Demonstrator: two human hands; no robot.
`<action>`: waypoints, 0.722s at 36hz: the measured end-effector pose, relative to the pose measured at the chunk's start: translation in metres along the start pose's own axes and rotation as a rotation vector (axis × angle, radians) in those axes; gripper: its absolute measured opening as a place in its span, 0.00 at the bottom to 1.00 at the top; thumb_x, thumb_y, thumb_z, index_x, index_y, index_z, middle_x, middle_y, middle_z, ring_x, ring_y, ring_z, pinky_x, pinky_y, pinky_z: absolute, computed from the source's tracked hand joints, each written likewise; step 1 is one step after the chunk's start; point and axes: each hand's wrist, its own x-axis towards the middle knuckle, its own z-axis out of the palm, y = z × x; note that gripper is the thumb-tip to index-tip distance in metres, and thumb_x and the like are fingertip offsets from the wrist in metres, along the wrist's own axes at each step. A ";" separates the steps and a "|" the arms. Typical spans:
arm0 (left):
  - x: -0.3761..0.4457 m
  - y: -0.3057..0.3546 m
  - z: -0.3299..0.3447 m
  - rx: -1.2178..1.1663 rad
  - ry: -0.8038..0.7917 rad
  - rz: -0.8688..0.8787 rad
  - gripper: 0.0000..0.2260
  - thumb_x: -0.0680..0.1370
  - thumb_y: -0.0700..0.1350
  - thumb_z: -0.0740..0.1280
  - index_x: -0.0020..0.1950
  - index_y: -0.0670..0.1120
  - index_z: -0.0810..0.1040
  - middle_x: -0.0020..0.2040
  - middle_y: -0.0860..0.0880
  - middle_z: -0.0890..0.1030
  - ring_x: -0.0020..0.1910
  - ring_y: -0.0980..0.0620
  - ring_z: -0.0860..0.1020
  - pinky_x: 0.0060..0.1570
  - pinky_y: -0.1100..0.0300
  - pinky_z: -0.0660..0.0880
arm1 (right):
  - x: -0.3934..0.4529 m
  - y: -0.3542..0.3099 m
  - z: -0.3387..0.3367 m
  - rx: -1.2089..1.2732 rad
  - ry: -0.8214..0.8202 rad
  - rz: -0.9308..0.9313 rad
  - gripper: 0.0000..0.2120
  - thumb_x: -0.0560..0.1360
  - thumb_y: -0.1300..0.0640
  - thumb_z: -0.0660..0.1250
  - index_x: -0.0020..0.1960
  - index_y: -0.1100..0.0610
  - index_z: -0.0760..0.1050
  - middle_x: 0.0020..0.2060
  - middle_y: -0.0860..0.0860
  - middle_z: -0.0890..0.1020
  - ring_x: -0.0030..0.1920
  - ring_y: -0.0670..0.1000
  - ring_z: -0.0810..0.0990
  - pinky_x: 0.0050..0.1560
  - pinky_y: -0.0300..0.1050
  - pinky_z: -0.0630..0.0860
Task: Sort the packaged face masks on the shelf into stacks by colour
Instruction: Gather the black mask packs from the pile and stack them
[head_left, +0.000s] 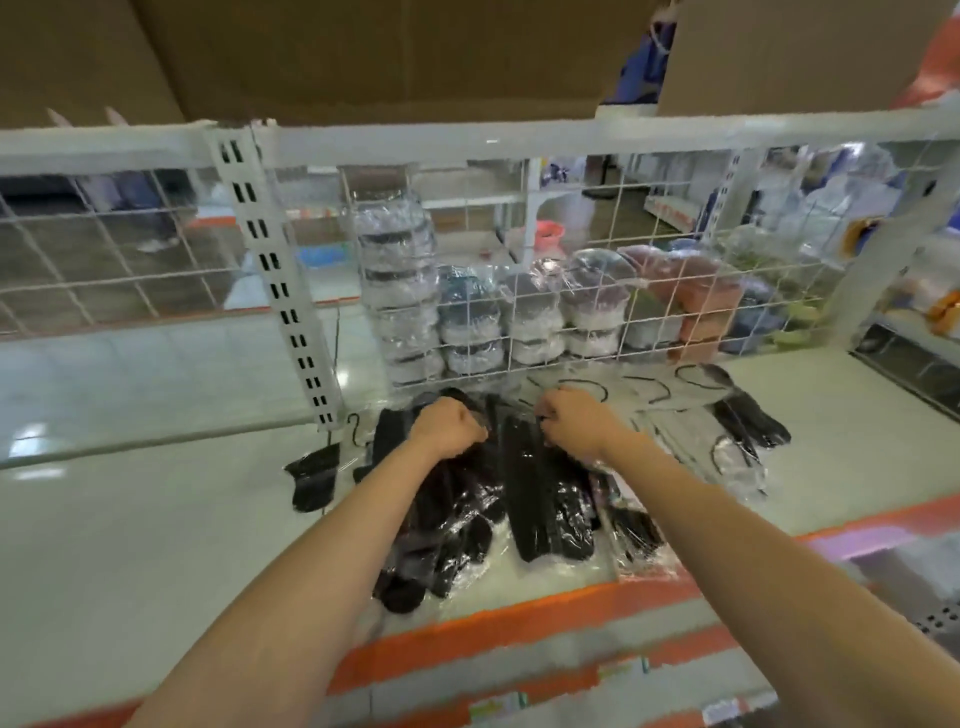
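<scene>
Both hands, left hand (448, 427) and right hand (570, 420), curl down gripping the black mask packs (524, 499), heaped mid-shelf (156, 519) directly beneath them, long axes running front-to-back; grey mask packs (691, 410) lie nearer the right hand.

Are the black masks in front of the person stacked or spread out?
Spread out: the black masks lie in a loose overlapping heap on the shelf, pointing different ways. Both hands grip packets at its far edge.
</scene>
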 end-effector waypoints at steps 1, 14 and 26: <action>-0.003 0.000 0.000 -0.002 0.014 -0.013 0.12 0.76 0.47 0.68 0.36 0.45 0.72 0.48 0.40 0.82 0.47 0.45 0.80 0.44 0.58 0.76 | 0.005 0.000 -0.001 0.002 -0.011 -0.020 0.07 0.76 0.61 0.60 0.50 0.61 0.75 0.48 0.57 0.79 0.55 0.58 0.75 0.51 0.46 0.69; -0.035 0.017 0.053 -0.025 0.186 -0.177 0.12 0.77 0.44 0.65 0.57 0.39 0.78 0.55 0.41 0.81 0.55 0.43 0.78 0.50 0.57 0.72 | 0.013 -0.006 0.023 0.180 -0.162 -0.364 0.16 0.72 0.68 0.61 0.58 0.63 0.78 0.56 0.60 0.80 0.58 0.58 0.76 0.58 0.46 0.71; -0.089 -0.067 -0.059 -0.868 0.683 -0.310 0.07 0.80 0.39 0.62 0.56 0.41 0.77 0.49 0.41 0.81 0.45 0.45 0.79 0.53 0.49 0.75 | 0.038 -0.016 0.019 0.331 0.009 -0.252 0.12 0.77 0.65 0.59 0.55 0.62 0.79 0.56 0.57 0.80 0.59 0.56 0.76 0.58 0.43 0.69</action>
